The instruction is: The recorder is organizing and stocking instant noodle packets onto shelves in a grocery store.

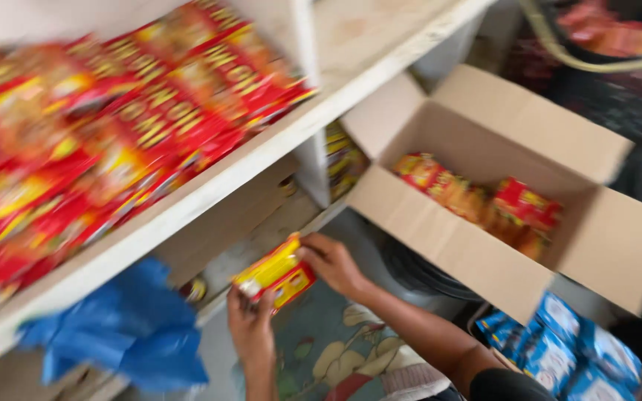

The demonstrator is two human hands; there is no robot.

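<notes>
Red and yellow snack packets sit pinched between my two hands, a small stack of them held low in the view, at about six o'clock from the shelf board. My left hand comes up from below and grips the stack's lower end, fingers wrapped round it. My right hand reaches in from four o'clock and clasps the stack's upper right edge, thumb on top. Both hands are closed on the packets, not spread.

At ten o'clock from the stack, the white shelf carries a dense row of red packets of the same colouring, badly blurred, lying overlapped up to the shelf's front edge. Under that shelf, at eight o'clock from my left hand, hangs a crumpled blue plastic bag. A white upright divider stands at twelve o'clock from my right hand, with more yellow packets just behind it.

At two o'clock from my right hand stands an open cardboard box, flaps folded outward, with orange and red packets lying loose in its bottom. At four o'clock, near the lower right corner, lie blue and white packets. Beneath my arms is a patterned floor covering with leaf shapes.
</notes>
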